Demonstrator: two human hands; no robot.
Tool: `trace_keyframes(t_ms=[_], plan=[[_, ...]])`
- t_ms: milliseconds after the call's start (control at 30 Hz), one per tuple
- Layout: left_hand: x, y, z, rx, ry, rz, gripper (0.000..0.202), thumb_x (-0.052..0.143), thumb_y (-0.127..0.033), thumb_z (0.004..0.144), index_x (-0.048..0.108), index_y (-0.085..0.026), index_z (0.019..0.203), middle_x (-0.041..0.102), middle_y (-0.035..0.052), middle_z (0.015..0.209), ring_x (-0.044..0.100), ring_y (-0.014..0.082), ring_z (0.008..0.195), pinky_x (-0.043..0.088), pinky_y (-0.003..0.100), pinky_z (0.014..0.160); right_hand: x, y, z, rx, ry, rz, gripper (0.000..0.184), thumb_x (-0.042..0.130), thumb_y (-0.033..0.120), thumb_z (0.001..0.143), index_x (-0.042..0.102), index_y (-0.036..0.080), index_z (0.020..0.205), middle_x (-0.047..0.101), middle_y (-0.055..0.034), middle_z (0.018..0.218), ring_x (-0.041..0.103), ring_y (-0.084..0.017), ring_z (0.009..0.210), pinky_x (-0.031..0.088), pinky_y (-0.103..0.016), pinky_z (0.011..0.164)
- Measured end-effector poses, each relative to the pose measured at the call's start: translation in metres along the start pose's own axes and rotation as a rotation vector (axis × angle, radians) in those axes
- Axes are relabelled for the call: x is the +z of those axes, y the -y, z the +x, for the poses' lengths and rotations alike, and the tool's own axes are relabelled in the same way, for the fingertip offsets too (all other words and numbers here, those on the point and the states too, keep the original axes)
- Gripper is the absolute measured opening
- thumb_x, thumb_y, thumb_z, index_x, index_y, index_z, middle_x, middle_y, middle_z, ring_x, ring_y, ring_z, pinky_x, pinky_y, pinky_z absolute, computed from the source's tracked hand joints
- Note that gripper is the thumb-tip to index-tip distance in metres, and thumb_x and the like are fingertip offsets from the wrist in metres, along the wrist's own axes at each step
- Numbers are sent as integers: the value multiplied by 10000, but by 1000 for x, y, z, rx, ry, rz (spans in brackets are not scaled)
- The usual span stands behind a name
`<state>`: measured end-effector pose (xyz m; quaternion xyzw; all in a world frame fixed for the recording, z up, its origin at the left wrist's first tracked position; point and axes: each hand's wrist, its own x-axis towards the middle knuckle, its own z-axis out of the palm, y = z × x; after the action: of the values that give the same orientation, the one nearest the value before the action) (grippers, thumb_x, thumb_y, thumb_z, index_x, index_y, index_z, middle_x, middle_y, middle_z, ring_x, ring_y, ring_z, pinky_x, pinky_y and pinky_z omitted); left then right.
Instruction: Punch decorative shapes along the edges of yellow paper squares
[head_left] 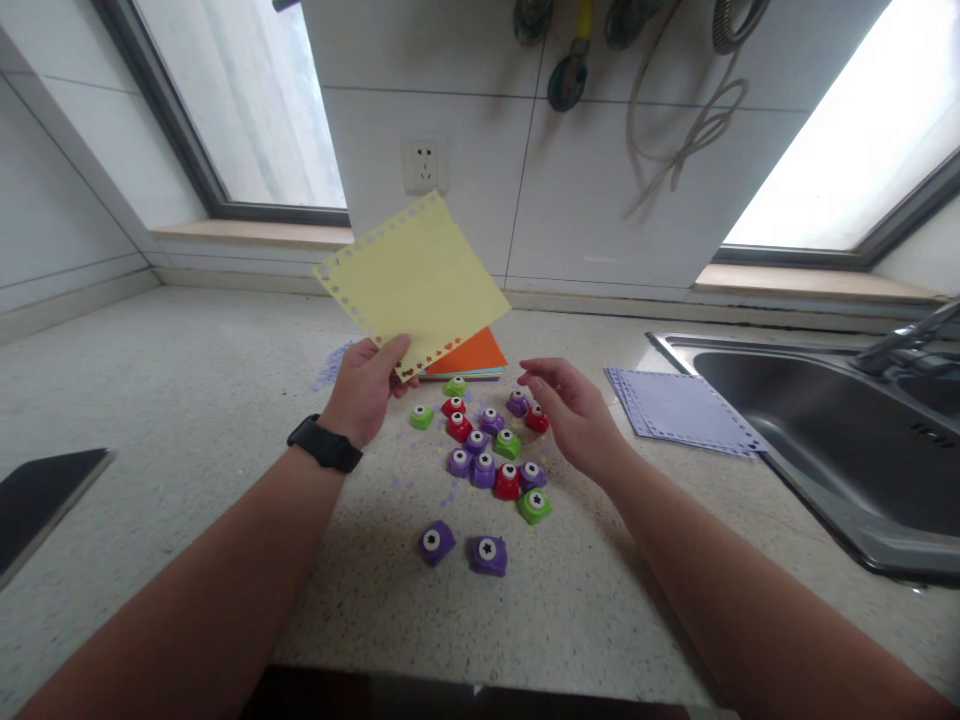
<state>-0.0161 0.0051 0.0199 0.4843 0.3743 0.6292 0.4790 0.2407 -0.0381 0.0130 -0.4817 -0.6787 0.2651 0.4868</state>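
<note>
A sheet of yellow paper (pixel 420 270) is pinched by its near corner in my left hand (pixel 366 385), thumb on top. Small shapes are punched along its left and lower edges. My right hand (pixel 566 410) hovers over the right side of a group of craft punches, fingers curled and apart from the paper; I see nothing held in it. The punches are purple (pixel 484 470), red (pixel 507 482) and green (pixel 535 505), each with a white round top. Two purple punches (pixel 488 555) lie closer to me. Behind the yellow sheet, an orange sheet (pixel 472 352) tops a paper stack.
Lavender sheets (pixel 675 410) with punched edges lie by the sink (pixel 825 460) on the right. Purple paper bits (pixel 330 368) are heaped left of the stack. A dark flat object (pixel 49 500) is at the far left. A wall socket (pixel 425 165) is behind.
</note>
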Motion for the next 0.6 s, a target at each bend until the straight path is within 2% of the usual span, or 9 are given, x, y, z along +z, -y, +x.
trace_keyframes(t_ms=[133, 233, 333, 433, 500, 600], plan=[[-3, 2, 8, -3, -76, -54, 259, 737, -395, 785, 642, -154, 768, 648, -8, 613, 535, 72, 436, 332, 175, 371, 1, 19, -10, -391, 258, -254, 195, 558, 294, 971, 670, 236, 1120, 697, -85, 1073, 617, -240, 996, 489, -439, 924], [-5, 6, 11, -15, -82, -68, 262, 737, -398, 780, 635, -157, 784, 659, -6, 624, 537, 70, 436, 334, 171, 372, 2, 41, -19, -554, 474, -336, 237, 568, 324, 966, 677, 242, 1161, 695, -86, 1137, 599, -258, 1061, 470, -443, 972], [-7, 9, 12, -18, -79, -83, 259, 738, -394, 788, 636, -156, 801, 666, -4, 632, 539, 69, 434, 337, 168, 373, 3, 56, -28, -596, 647, -418, 380, 625, 456, 934, 670, 259, 1257, 639, -96, 1317, 554, -288, 1201, 417, -467, 1063], [-8, 11, 13, -20, -79, -89, 259, 737, -394, 796, 640, -155, 816, 671, -2, 637, 540, 68, 435, 335, 164, 372, 6, 60, -37, -579, 762, -487, 742, 709, 682, 789, 569, 319, 1421, 447, -100, 1566, 401, -369, 1407, 291, -553, 1165], [-8, 12, 14, -21, -79, -82, 267, 738, -403, 797, 642, -154, 807, 659, -6, 625, 537, 67, 434, 339, 164, 374, 9, 57, -41, -557, 796, -528, 950, 715, 785, 691, 480, 342, 1498, 337, -112, 1641, 311, -416, 1469, 227, -611, 1182], [-8, 13, 14, -24, -75, -71, 283, 744, -417, 794, 640, -154, 791, 643, -12, 611, 539, 69, 436, 348, 167, 380, 16, 48, -45, -561, 778, -590, 1013, 662, 842, 686, 425, 342, 1534, 309, -131, 1658, 275, -427, 1493, 193, -639, 1183]])
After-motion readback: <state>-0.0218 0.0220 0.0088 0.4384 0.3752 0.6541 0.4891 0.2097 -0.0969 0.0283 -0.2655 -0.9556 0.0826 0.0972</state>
